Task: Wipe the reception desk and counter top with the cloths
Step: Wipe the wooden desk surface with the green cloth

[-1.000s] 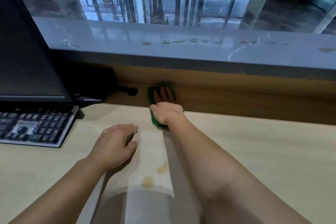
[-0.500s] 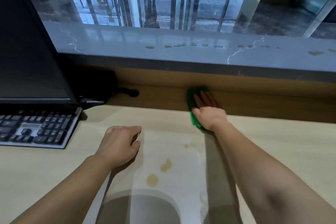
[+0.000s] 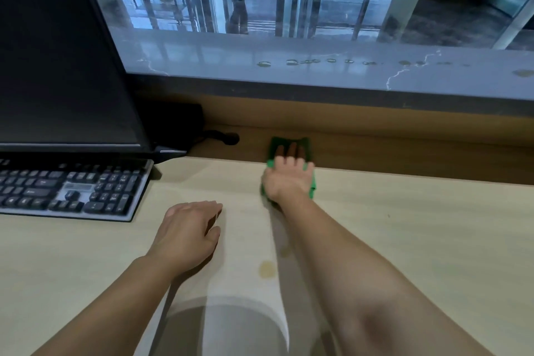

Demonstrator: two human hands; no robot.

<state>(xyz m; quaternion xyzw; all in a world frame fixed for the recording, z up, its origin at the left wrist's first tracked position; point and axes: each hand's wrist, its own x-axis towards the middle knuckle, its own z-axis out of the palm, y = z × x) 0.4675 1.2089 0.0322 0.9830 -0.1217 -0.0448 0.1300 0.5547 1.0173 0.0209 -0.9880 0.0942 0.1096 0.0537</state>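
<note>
Now right hand (image 3: 289,179) flat-palmed on green cloth (image 3: 274,143), left hand (image 3: 187,235) loose and empty on desk (image 3: 419,225).

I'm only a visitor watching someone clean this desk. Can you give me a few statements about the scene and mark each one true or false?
1. The right hand presses a green cloth at the back edge of the desk. True.
2. The left hand holds a second cloth. False: it rests bare on the desk and holds nothing.
3. A keyboard lies left of both hands, in front of a dark monitor. True.
4. The grey counter top is spotless. False: a row of droplets sits on it.
5. The desk has no stains. False: a yellowish spot lies between the forearms.
</note>
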